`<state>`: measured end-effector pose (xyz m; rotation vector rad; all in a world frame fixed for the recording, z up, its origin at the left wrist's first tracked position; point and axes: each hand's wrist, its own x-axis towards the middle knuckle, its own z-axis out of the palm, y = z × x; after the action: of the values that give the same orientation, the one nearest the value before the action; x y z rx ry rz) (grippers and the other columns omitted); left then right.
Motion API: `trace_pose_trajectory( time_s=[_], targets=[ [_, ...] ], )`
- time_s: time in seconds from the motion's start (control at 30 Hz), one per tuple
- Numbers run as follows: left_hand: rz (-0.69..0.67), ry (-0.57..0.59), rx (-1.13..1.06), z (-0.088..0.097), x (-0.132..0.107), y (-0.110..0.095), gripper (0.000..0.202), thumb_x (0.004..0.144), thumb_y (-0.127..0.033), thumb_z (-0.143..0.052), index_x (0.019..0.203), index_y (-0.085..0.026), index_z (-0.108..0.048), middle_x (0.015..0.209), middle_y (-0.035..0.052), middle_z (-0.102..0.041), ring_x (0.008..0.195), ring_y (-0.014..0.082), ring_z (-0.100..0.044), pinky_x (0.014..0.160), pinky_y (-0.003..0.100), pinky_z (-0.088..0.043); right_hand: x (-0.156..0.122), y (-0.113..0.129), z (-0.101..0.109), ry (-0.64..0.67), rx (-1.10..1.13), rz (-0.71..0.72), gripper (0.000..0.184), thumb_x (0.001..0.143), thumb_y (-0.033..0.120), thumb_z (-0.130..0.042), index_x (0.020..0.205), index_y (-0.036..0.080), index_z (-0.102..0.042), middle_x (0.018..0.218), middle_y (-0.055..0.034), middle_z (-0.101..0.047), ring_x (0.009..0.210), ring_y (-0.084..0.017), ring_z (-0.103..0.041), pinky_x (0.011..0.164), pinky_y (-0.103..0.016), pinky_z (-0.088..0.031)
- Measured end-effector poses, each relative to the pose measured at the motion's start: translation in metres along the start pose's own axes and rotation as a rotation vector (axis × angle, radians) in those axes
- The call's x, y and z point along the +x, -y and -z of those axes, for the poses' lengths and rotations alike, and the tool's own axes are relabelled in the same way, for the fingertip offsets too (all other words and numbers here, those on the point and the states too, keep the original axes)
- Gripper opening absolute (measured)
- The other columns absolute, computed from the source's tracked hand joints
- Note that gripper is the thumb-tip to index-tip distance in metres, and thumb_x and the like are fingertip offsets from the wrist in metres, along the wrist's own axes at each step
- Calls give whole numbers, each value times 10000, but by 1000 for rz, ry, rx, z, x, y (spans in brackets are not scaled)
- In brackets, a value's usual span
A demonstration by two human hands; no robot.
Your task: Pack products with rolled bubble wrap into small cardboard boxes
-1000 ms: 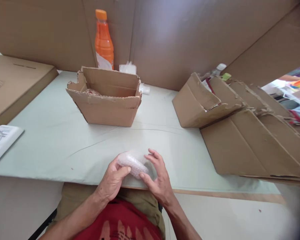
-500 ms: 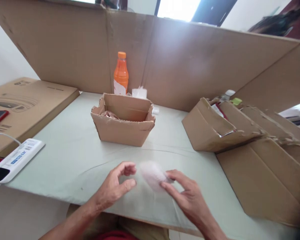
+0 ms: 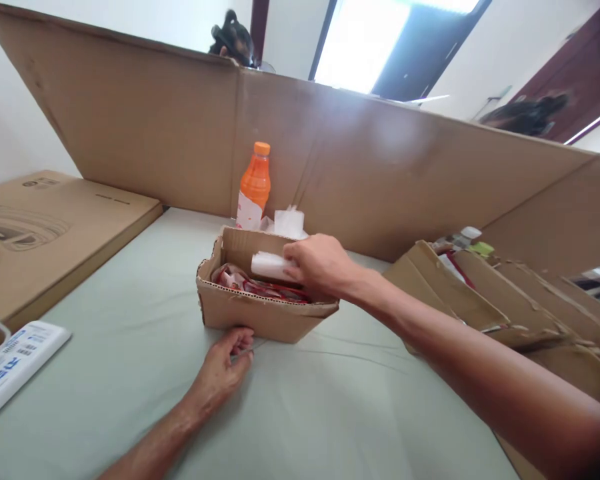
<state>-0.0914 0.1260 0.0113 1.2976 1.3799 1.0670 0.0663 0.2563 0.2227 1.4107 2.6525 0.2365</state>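
A small open cardboard box [image 3: 260,313] stands mid-table with red packets [image 3: 250,285] inside. My right hand [image 3: 323,267] reaches over the box's opening, closed on a white bubble-wrapped bundle [image 3: 271,265] held just above the packets. My left hand [image 3: 225,363] rests on the table against the box's front bottom edge, fingers loosely curled with nothing in them.
An orange bottle [image 3: 253,187] and white tissue [image 3: 289,222] stand behind the box, against a tall cardboard screen [image 3: 380,167]. Torn cardboard boxes [image 3: 480,293] lie at right. A large flat carton [image 3: 45,227] and a white power strip [image 3: 15,363] sit at left.
The bubble-wrapped bundle left the near table edge, carried forward by my right hand over the box. My left hand let go and moved to the box's front. The camera tilted up.
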Motion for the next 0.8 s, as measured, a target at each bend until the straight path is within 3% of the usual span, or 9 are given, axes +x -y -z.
trace_pose_trajectory(
  time_s=[0.1,0.27,0.33,0.47,0.53,0.63,0.7,0.8],
  targets=[
    [-14,-5,-2,-1,-2,8,363,762,-342,-578,1064,-182,-698,998,115,-746,940,254,-681,853,394,-533,28,16,-17,202,-59,105,165,808,118,-647,886,116,-793,831,-162,-775,801,-261,-727,661,-305,-475],
    [-39,-10,9,-3,2,13,362,775,-310,-581,1094,-196,-709,1009,103,-754,944,244,-695,855,379,-547,33,12,-18,270,19,168,157,806,130,-654,868,152,-797,826,-112,-782,766,-226,-723,623,-273,-461],
    [-53,-21,15,-2,3,9,363,768,-319,-588,1085,-194,-714,993,102,-759,919,244,-704,831,376,-559,18,-6,-11,165,140,133,166,849,180,-627,877,180,-791,834,-74,-783,750,-200,-708,616,-261,-450],
    [-64,-110,74,19,-8,-8,305,783,-404,-594,969,-205,-730,887,83,-756,832,246,-706,726,353,-573,-52,-50,-12,-397,470,-177,208,912,285,-579,945,197,-764,801,-31,-767,661,-157,-666,611,-257,-466],
    [-69,-237,144,40,-19,-13,298,810,-460,-595,932,-221,-725,891,77,-743,859,256,-697,699,345,-569,-94,-63,-30,-555,622,-311,237,910,359,-582,929,189,-746,738,-29,-742,603,-153,-649,577,-261,-481],
    [-80,-389,233,75,-23,-12,403,803,-504,-659,1111,-246,-692,1108,88,-721,1017,289,-675,802,392,-575,-141,-58,-75,-483,813,-387,278,875,420,-616,979,188,-729,802,-54,-757,625,-168,-670,574,-277,-519],
    [-138,-344,206,91,-10,-10,692,761,-506,-746,1383,-277,-547,1387,106,-612,1226,317,-603,993,460,-524,-151,-40,-108,-359,898,-364,374,846,415,-640,1144,195,-695,1011,-94,-771,765,-196,-708,615,-294,-545],
    [-279,-91,-29,96,29,-13,1104,652,-553,-853,1565,-273,-297,1623,138,-360,1462,361,-390,1179,505,-370,-138,-7,-143,-256,993,-301,590,816,427,-655,1358,210,-568,1260,-127,-700,997,-242,-694,698,-327,-564]
  ],
)
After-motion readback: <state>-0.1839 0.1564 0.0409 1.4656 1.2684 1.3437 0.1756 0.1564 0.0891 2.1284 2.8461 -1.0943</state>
